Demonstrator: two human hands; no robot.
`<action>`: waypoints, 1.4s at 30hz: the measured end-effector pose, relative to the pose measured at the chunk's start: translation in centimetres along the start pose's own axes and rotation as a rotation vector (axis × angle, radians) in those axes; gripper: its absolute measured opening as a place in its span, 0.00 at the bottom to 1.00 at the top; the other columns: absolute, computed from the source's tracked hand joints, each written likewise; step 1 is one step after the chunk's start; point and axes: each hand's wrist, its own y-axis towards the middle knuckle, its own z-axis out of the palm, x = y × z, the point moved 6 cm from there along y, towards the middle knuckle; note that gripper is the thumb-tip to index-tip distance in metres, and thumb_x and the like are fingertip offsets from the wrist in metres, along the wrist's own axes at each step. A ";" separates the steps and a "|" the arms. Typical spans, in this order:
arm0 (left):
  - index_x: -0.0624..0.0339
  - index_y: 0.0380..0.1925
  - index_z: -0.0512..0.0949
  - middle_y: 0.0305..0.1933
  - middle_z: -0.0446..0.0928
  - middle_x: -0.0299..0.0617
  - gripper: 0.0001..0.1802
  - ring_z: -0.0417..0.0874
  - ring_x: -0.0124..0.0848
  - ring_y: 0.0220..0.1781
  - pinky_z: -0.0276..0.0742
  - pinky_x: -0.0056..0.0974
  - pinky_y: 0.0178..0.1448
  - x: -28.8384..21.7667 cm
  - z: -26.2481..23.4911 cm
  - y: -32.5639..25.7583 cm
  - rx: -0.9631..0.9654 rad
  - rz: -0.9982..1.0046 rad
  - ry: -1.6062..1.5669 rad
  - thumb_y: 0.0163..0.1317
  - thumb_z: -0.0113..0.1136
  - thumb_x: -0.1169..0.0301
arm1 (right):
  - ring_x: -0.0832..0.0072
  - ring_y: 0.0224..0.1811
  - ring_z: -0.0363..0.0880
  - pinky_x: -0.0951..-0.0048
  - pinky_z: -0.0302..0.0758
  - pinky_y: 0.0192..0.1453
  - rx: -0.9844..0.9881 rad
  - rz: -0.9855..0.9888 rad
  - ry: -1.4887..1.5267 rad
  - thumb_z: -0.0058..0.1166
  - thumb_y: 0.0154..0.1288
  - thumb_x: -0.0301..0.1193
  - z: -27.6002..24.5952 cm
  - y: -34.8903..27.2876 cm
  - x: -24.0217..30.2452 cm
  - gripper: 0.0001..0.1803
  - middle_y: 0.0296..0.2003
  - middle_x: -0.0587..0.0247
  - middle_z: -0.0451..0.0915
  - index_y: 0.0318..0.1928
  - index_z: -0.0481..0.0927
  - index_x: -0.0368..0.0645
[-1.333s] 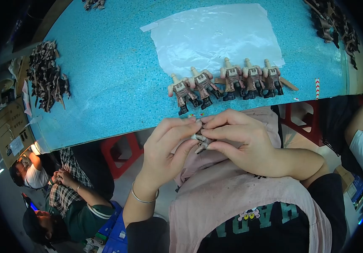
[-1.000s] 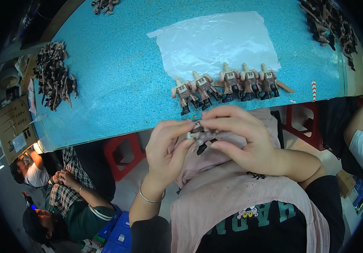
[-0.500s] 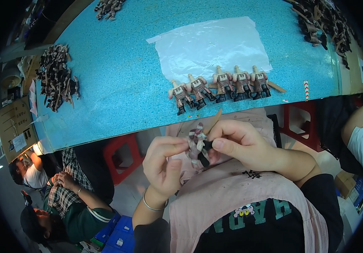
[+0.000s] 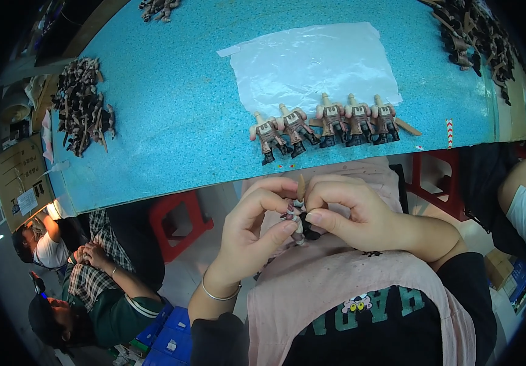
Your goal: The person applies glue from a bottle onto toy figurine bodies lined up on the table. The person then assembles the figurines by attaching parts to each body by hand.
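Just below the table's near edge, my left hand (image 4: pixel 252 227) and my right hand (image 4: pixel 356 210) meet around a small toy figure (image 4: pixel 298 227). Striped pinkish and pale parts of it show, along with a black part low down. From its top sticks a tan, pointed piece (image 4: pixel 301 188). Both thumbs and forefingers pinch the toy closely, so much of it is covered. Ahead, along the edge of the blue table (image 4: pixel 171 116), several larger headless-looking toy figures (image 4: pixel 331 122) lie in a row with brown torsos and black boots.
A clear plastic sheet (image 4: pixel 318 64) lies behind the row. Heaps of small toy parts sit at the left (image 4: pixel 80 107) and far right (image 4: pixel 489 46). Red stools (image 4: pixel 180 226) stand under the table. A seated person (image 4: pixel 107 293) is at the left; another person's arm (image 4: pixel 519 177) shows at right.
My left hand has moved right and up, closing in on my right hand. The toy has turned, with its tan piece now more upright and more of it hidden by fingers.
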 end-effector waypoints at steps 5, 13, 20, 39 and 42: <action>0.63 0.46 0.70 0.54 0.69 0.49 0.21 0.72 0.33 0.55 0.66 0.38 0.61 -0.9 0.6 0.2 -0.205 0.181 -0.037 0.54 0.66 0.77 | 0.67 0.35 0.72 0.69 0.69 0.38 -0.089 -0.166 -0.121 0.60 0.58 0.25 0.3 0.4 1.3 0.11 0.35 0.58 0.72 0.38 0.71 0.39; 0.63 0.50 0.73 0.57 0.67 0.48 0.29 0.65 0.37 0.64 0.60 0.42 0.67 -1.1 0.4 0.5 -0.009 0.098 0.014 0.49 0.72 0.66 | 0.64 0.44 0.74 0.68 0.72 0.49 -0.096 -0.225 -0.169 0.62 0.54 0.20 0.2 -0.3 1.6 0.22 0.43 0.56 0.71 0.48 0.69 0.38; 0.62 0.43 0.78 0.60 0.68 0.48 0.22 0.61 0.44 0.69 0.55 0.47 0.70 -0.6 0.4 0.5 0.009 0.017 -0.019 0.48 0.71 0.67 | 0.62 0.47 0.75 0.68 0.72 0.51 -0.123 -0.227 -0.149 0.59 0.54 0.19 0.2 -0.5 1.6 0.28 0.50 0.53 0.71 0.56 0.66 0.38; 0.63 0.38 0.78 0.49 0.74 0.45 0.17 0.70 0.45 0.62 0.63 0.46 0.65 -5.6 -6.6 0.4 -0.356 0.325 0.355 0.47 0.69 0.72 | 0.61 0.53 0.74 0.67 0.71 0.55 -0.092 -0.309 -0.574 0.56 0.56 0.18 -4.6 4.6 9.0 0.14 0.48 0.52 0.75 0.44 0.76 0.38; 0.63 0.38 0.78 0.49 0.74 0.44 0.17 0.70 0.44 0.61 0.64 0.46 0.65 -6.5 -9.6 0.7 -0.466 0.392 0.509 0.47 0.69 0.72 | 0.58 0.48 0.74 0.63 0.72 0.52 -0.158 -0.380 -0.697 0.55 0.56 0.19 -7.0 10.0 11.0 0.11 0.43 0.55 0.74 0.41 0.77 0.40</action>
